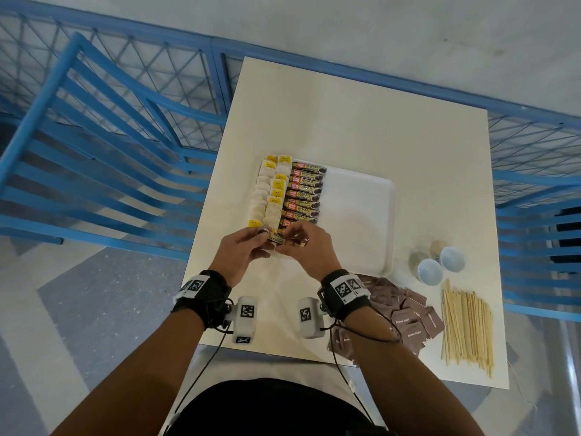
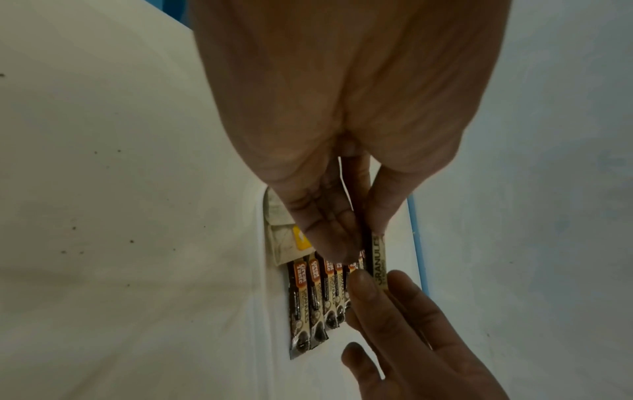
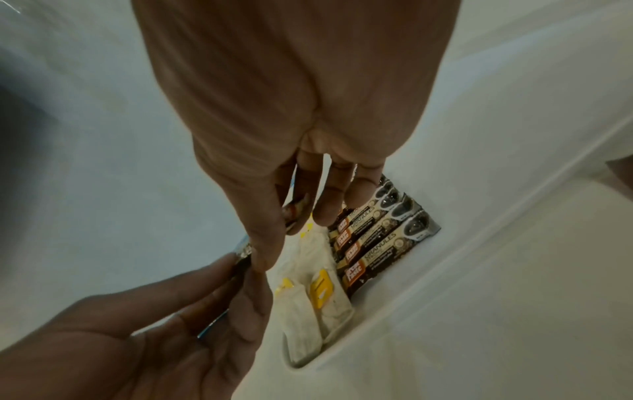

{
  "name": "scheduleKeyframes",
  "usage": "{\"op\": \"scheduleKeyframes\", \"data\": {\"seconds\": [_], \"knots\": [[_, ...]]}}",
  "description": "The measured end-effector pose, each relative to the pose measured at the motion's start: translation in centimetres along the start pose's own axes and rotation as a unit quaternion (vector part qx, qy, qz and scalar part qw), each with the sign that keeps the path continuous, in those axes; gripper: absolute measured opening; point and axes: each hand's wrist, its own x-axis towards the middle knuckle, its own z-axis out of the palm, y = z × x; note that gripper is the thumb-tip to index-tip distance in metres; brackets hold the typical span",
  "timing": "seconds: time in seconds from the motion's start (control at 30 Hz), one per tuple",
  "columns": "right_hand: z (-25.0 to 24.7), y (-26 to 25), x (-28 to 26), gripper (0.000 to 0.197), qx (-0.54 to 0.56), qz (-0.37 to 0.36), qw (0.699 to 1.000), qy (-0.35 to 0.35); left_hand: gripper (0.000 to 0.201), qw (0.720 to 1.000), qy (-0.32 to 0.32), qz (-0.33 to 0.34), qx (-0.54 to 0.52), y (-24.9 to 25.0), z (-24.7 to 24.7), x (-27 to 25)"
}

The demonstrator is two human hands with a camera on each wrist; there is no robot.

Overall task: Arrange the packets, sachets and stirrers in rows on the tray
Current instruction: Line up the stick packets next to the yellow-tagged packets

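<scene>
A white tray [image 1: 358, 215] lies mid-table. Along its left side lie tea bags [image 1: 270, 190] with yellow tags, and beside them a row of dark coffee granule sticks [image 1: 303, 193]. At the tray's near left corner, my left hand [image 1: 267, 239] and right hand [image 1: 292, 240] both pinch one coffee stick [image 1: 277, 240] just above the row's near end. In the left wrist view my left hand [image 2: 358, 243] pinches this stick [image 2: 376, 257], and right-hand fingers [image 2: 363, 287] touch its end. In the right wrist view my right hand [image 3: 291, 238] pinches it above the tea bags [image 3: 318, 297].
Brown sugar sachets [image 1: 405, 313] lie in a loose heap near the table's front right. Wooden stirrers [image 1: 465, 325] lie bundled to their right. Two small white bowls [image 1: 430, 270] stand by the tray's near right corner. A blue chair [image 1: 103, 146] stands to the left.
</scene>
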Motion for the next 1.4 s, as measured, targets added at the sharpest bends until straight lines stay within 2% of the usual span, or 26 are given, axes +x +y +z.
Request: {"op": "scheduleKeyframes", "data": {"seconds": [0.27,0.4,0.5,0.6,0.7,0.77,0.83,0.93,1.1,1.23,1.33,1.4], "knots": [[-0.2,0.1,-0.1,0.024,-0.015,-0.011,1.000,0.002,0.012,1.000,0.022,0.013,0.000,-0.1,0.0,-0.1],[-0.1,-0.2,-0.1,0.014,-0.010,0.000,1.000,-0.023,0.020,0.997,0.023,0.038,0.068,0.0,0.1,0.0],[0.1,-0.4,-0.1,0.020,-0.027,0.008,0.999,-0.035,0.026,0.991,-0.007,0.057,0.123,0.5,0.3,0.0],[0.4,-0.4,0.2,0.023,-0.026,0.012,0.999,-0.045,0.026,0.989,-0.003,0.062,0.131,0.6,0.6,-0.2],[0.5,-0.8,0.2,0.019,0.035,0.037,0.998,-0.025,0.030,0.998,-0.014,0.002,0.068,0.3,1.0,-0.6],[0.3,-0.9,0.1,0.015,0.071,0.055,0.996,-0.011,0.034,0.997,-0.035,-0.027,0.069,-0.2,1.0,-0.9],[0.2,-1.0,0.0,0.020,0.094,0.058,0.994,-0.005,0.031,0.996,-0.042,-0.019,0.073,-0.5,1.0,-1.2],[0.0,-0.7,0.1,0.037,0.120,0.064,0.991,0.006,0.026,0.997,-0.015,0.003,0.074,-0.6,1.0,-1.3],[-0.3,0.2,0.1,0.020,0.140,0.088,0.985,0.049,0.019,0.994,0.010,0.035,0.104,-0.2,0.7,-0.6],[0.0,1.2,0.2,0.011,0.055,0.073,0.994,0.060,0.016,0.988,0.018,0.048,0.143,-0.1,0.5,-0.2],[0.2,1.7,0.0,0.029,-0.081,-0.023,0.995,0.061,0.017,0.986,0.022,0.052,0.158,-0.2,0.3,0.1],[0.3,1.9,0.0,0.034,-0.178,-0.101,0.978,0.045,0.018,0.984,0.023,0.054,0.170,-0.4,0.1,0.3]]}}
